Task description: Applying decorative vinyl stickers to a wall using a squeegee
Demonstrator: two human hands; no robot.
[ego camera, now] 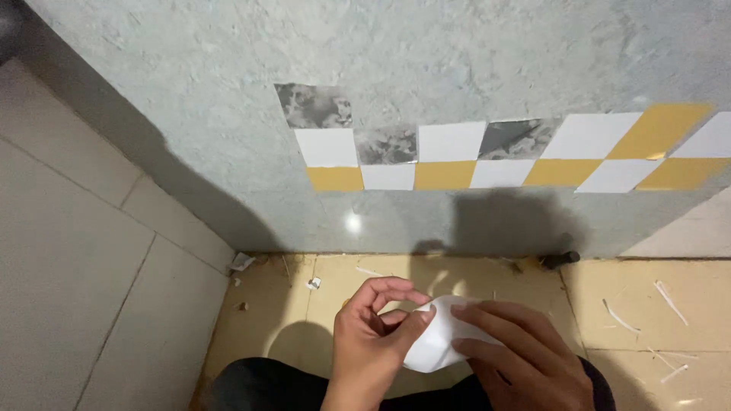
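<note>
Two hands are pinching one white square sheet [435, 344] low over the yellow floor [609, 293]: left hand [371, 335] gripping its left edge, right hand [518, 354] lying across it (fingers closed). Open floor is lying ahead, reaching the chequered wall [457, 61].

Floor [426, 281]: yellowish-tan tiles with pale grout lines, running up to the grey wall at its far edge. I see thin white paper strips [670, 302] scattered on it toward the right, a few more near the far edge. Small torn white scraps [242, 262] lie in the far left corner. A short dark cylindrical object [562, 259] rests against the wall base.
</note>
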